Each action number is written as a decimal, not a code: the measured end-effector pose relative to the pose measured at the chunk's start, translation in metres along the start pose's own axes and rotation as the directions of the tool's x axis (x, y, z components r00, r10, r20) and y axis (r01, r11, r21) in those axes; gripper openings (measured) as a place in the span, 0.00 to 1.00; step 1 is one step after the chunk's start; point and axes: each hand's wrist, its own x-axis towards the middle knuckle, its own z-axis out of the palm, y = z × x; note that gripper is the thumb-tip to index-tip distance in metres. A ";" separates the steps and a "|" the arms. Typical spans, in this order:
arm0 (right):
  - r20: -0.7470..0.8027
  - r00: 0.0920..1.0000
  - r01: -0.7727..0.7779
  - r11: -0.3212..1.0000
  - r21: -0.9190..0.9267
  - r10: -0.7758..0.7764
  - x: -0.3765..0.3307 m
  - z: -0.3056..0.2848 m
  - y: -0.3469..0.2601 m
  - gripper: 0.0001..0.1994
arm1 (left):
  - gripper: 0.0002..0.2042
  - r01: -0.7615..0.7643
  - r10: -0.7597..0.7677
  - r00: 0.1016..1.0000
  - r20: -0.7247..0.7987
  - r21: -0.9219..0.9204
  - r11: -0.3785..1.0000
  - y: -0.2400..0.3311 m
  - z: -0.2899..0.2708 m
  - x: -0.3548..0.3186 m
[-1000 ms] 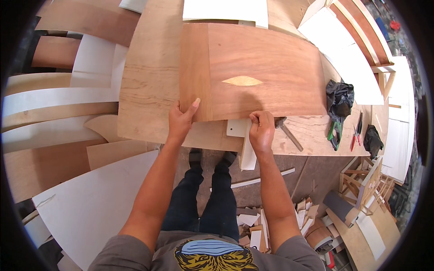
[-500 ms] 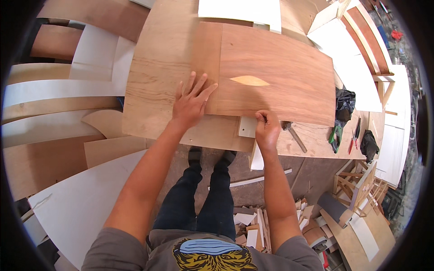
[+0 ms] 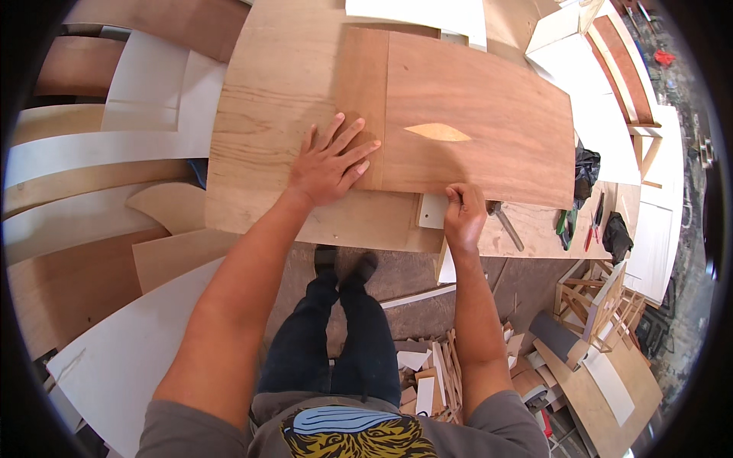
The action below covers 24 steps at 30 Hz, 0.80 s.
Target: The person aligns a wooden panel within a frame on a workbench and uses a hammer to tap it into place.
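A large reddish-brown veneer sheet [image 3: 489,114] with a pale leaf-shaped patch [image 3: 437,132] lies on a light plywood worktop [image 3: 267,114]. My left hand [image 3: 330,162] rests flat, fingers spread, on the sheet's left edge where a narrower strip of the same veneer [image 3: 363,99] adjoins it. My right hand [image 3: 463,216] pinches the sheet's near edge, just above a small white block [image 3: 431,212].
A hammer [image 3: 505,226] lies right of my right hand. Pliers [image 3: 593,225], a green tool [image 3: 563,225] and black bags [image 3: 586,168] sit at the worktop's right end. White and wooden boards lean at left. Wood offcuts [image 3: 435,374] litter the floor by my legs.
My left hand moved from gripping the sheet's near edge up onto its surface and spread flat. The sheet shifted slightly right. My right hand stayed at the near edge.
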 end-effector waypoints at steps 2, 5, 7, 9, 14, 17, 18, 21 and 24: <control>0.001 1.000 0.016 0.998 -0.058 -0.016 -0.001 0.002 -0.001 0.04 | 0.23 -0.007 0.007 1.000 -0.002 -0.001 1.000 0.000 0.000 -0.001; -0.005 0.999 0.035 0.996 -0.088 -0.036 -0.002 0.004 -0.004 0.04 | 0.23 0.007 -0.007 1.000 0.015 -0.005 1.000 0.000 -0.003 -0.001; -0.016 0.998 0.059 0.992 -0.111 -0.061 -0.002 0.005 -0.002 0.04 | 0.23 0.008 -0.008 1.000 0.013 -0.008 1.000 0.001 -0.003 0.000; -0.027 0.997 0.075 0.988 -0.132 -0.079 -0.003 0.006 -0.002 0.05 | 0.23 0.014 -0.013 1.000 0.017 -0.020 1.000 0.002 -0.003 0.000; 0.010 0.985 0.171 0.963 -0.210 -0.173 -0.003 0.008 0.002 0.06 | 0.23 0.014 -0.013 1.000 0.012 -0.026 1.000 0.000 -0.001 0.000; 0.051 0.961 0.272 0.896 -0.352 -0.272 -0.001 0.009 0.009 0.05 | 0.23 0.007 -0.007 1.000 -0.001 -0.006 1.000 0.000 0.003 0.001; 0.049 0.962 0.268 0.896 -0.353 -0.268 -0.002 0.010 0.009 0.05 | 0.23 0.024 -0.024 1.000 0.017 -0.008 1.000 0.000 0.005 0.001; 0.108 0.947 0.316 0.827 -0.465 -0.301 -0.001 0.009 0.009 0.06 | 0.23 0.039 -0.039 0.999 0.038 0.003 0.999 -0.001 0.006 0.000; 0.128 0.925 0.377 0.812 -0.445 -0.358 0.003 0.007 0.013 0.06 | 0.23 0.032 -0.033 0.999 0.036 0.028 0.999 -0.001 0.007 0.000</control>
